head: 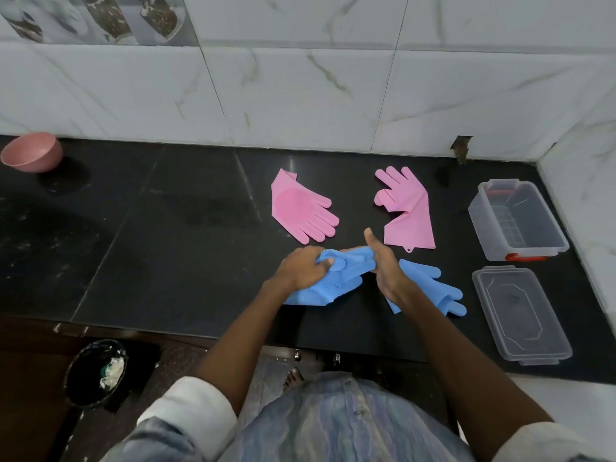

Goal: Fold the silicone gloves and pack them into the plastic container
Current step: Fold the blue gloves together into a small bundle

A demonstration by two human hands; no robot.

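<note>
The left hand (301, 267) has its fingers curled round the bunched blue silicone glove (336, 275), and the right hand (383, 261) pinches the glove's far end, thumb raised. The glove lies left of the clear plastic container (480, 225), near the counter's front edge. Soft, floppy and probably springy, it is best gripped across the fold.

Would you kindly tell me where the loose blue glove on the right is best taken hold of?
Probably at its cuff end, coming from the near side. The blue glove lies flat with its fingers spread toward the lid, while the cuff lies just beneath the right hand, so a pinch there looks shortest.
</note>
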